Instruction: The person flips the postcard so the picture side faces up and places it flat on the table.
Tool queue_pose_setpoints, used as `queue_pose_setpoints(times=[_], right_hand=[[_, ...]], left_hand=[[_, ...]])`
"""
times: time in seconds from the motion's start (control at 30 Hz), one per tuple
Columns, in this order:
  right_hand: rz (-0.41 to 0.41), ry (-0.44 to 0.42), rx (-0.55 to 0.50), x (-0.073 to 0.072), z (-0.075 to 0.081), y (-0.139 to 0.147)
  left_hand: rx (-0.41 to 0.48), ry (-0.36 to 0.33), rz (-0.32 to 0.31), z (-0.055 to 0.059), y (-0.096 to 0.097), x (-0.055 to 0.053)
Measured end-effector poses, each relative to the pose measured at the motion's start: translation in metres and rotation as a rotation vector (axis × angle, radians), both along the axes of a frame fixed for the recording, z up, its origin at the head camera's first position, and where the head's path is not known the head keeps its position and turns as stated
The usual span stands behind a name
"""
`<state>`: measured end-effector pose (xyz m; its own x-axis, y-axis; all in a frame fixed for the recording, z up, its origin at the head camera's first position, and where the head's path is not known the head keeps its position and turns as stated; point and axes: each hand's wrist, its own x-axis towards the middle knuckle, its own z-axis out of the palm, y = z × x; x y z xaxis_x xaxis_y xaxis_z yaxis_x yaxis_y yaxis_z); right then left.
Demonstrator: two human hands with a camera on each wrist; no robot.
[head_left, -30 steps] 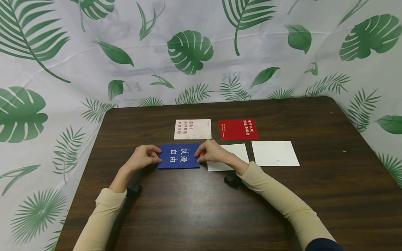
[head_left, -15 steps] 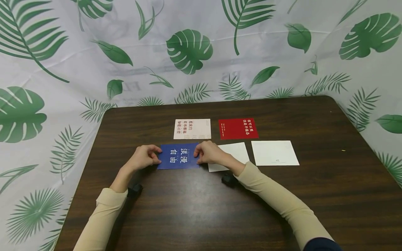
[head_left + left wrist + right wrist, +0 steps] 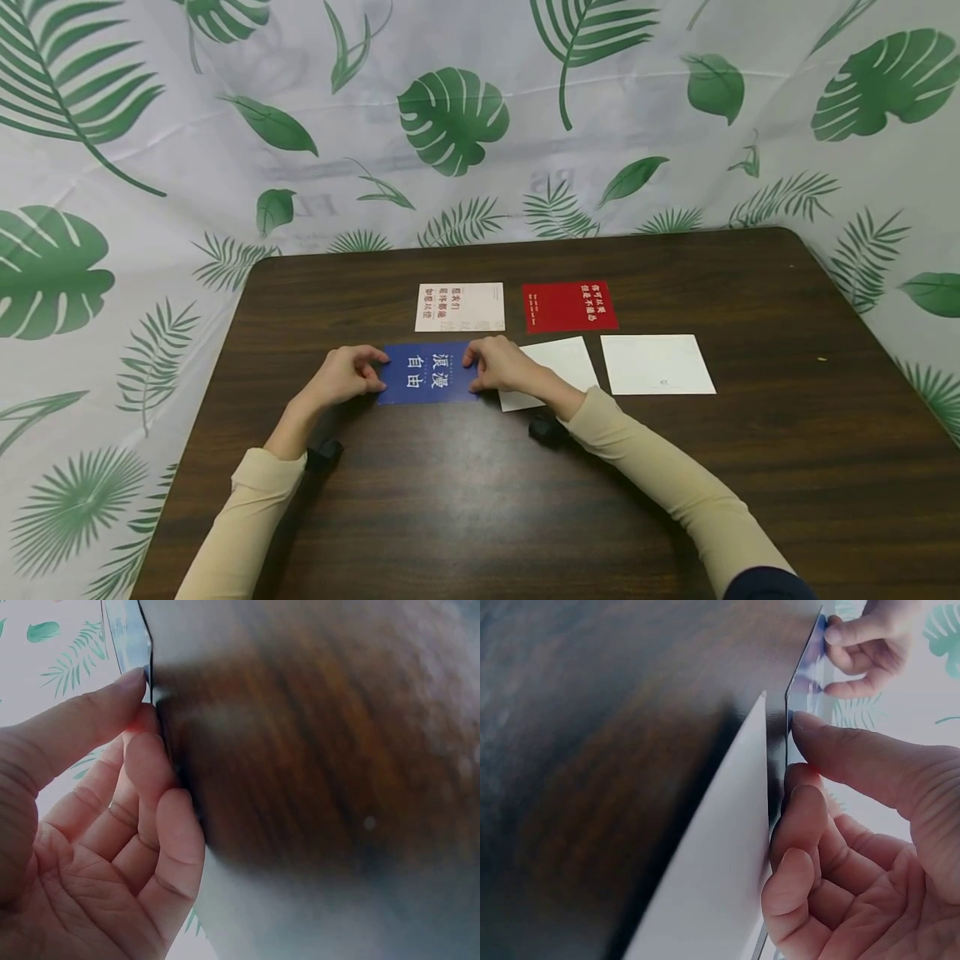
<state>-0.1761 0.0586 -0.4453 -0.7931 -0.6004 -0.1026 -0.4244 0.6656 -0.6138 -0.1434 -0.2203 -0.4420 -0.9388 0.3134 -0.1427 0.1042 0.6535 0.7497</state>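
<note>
Between my two hands is a blue card (image 3: 430, 386) with white lettering, lying close over the table. My left hand (image 3: 347, 373) pinches its left edge between thumb and fingers; in the left wrist view the thumb (image 3: 105, 705) sits on its thin edge. My right hand (image 3: 504, 367) pinches the right edge, and the right wrist view shows the thumb (image 3: 847, 754) against the card. Under my right hand and wrist lies a white card (image 3: 561, 364), partly hidden and slightly skewed. One corner of it points up beside my right fingers in the right wrist view.
Behind the blue card lie a cream card (image 3: 480, 302) with dark red lettering and a red card (image 3: 562, 308). A second white card (image 3: 657, 364) lies to the right. Behind the dark wooden table (image 3: 450, 517) hangs a leaf-patterned cloth (image 3: 337, 167).
The blue card's face looks lighter than a second ago, its place almost the same. The white card under my right hand has turned slightly. My right hand has shifted slightly; my left barely moved.
</note>
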Motion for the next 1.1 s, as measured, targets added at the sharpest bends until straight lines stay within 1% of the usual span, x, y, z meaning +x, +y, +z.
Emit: queue_pose_setpoints(times=[0.13, 0.27, 0.4, 0.5, 0.6, 0.7, 0.93, 1.1], right_hand=[[0.025, 0.003, -0.015, 0.000, 0.000, 0.004], [0.052, -0.016, -0.064, -0.001, 0.003, 0.013], [0.030, -0.029, -0.111, -0.004, 0.009, 0.026], [0.005, -0.023, -0.131, -0.005, 0.014, 0.037], [-0.023, -0.016, -0.151, -0.006, 0.018, 0.048], [-0.052, -0.011, -0.169, -0.006, 0.020, 0.056], [-0.096, 0.013, -0.187, -0.007, 0.020, 0.075], [-0.159, 0.008, -0.204, -0.006, 0.018, 0.090]], left_hand=[[0.004, -0.012, -0.004, 0.001, 0.001, -0.001], [0.003, -0.017, -0.011, 0.001, 0.002, -0.002], [-0.002, 0.058, -0.014, 0.002, 0.007, -0.003], [0.022, 0.116, -0.006, 0.006, 0.017, -0.005], [0.062, 0.126, 0.006, 0.010, 0.031, -0.007], [0.090, 0.131, -0.001, 0.011, 0.045, -0.010], [0.135, 0.158, -0.037, 0.007, 0.073, -0.015], [0.169, 0.185, -0.059, 0.005, 0.093, -0.019]])
